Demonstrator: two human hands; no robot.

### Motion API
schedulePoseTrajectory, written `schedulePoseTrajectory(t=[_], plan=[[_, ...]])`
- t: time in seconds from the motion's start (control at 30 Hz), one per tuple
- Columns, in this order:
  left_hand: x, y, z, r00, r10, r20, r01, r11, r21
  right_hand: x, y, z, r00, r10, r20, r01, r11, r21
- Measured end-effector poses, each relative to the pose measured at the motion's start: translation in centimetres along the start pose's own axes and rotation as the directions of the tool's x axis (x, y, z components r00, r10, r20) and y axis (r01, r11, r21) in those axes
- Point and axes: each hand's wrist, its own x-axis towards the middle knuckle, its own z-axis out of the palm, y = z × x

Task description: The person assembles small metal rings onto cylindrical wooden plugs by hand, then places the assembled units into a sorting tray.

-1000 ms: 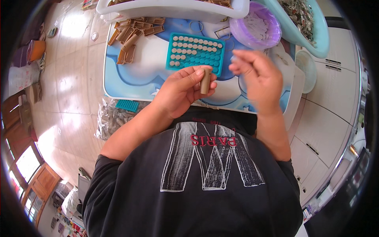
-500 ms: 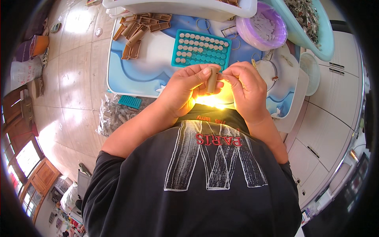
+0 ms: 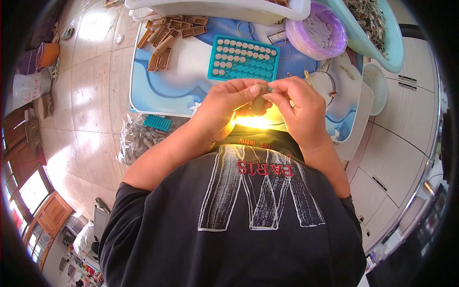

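Note:
A small tan-brown casing (image 3: 258, 104), rounded and tube-like, is gripped by my left hand (image 3: 229, 101), its thumb pressed on the upper end. My right hand (image 3: 300, 106) is closed in a pinch against the casing's right side near the top. Whatever lies between those right fingertips is hidden or too small to name. Bright yellow light glows just below the casing, between both hands. Just beyond my hands is a teal tray (image 3: 210, 72) with rows of small pale round pieces; several of its near-right places hold none.
Brown casings (image 3: 163, 44) lie piled at the table's far left. A purple tub (image 3: 340, 45) of white pieces stands far right, beside a light-blue basin (image 3: 395, 57) of small metallic parts. A white bin (image 3: 215, 10) spans the far edge. Left of my lap lies a clear bag (image 3: 129, 143).
My right fingers have moved in closer against the casing, and the thin piece seen between them is now hidden. The casing has turned slightly in my left hand.

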Motion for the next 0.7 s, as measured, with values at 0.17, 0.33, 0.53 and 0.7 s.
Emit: schedulePoseTrajectory(t=[0.17, 0.33, 0.53, 0.7], plan=[[0.07, 0.02, -0.49, 1.000, -0.007, 0.005, 0.007, 0.999, -0.042, -0.48, 0.05, -0.04, 0.995, 0.094, -0.018, -0.090, 0.984, 0.154], [0.08, 0.01, -0.51, 1.000, -0.011, 0.024, 0.012, 0.999, -0.043, -0.36, 0.07, -0.22, 1.000, 0.003, -0.020, -0.002, 0.997, 0.073], [-0.09, 0.00, 0.09, 0.999, -0.027, 0.025, 0.030, 0.991, -0.131, -0.42, 0.03, 0.25, 0.998, -0.056, -0.034, 0.057, 0.998, 0.029], [-0.01, -0.30, -0.37, 1.000, -0.008, 0.028, 0.011, 0.994, -0.113, -0.40, 0.30, 0.45, 0.994, -0.096, -0.049, 0.097, 0.995, 0.009]])
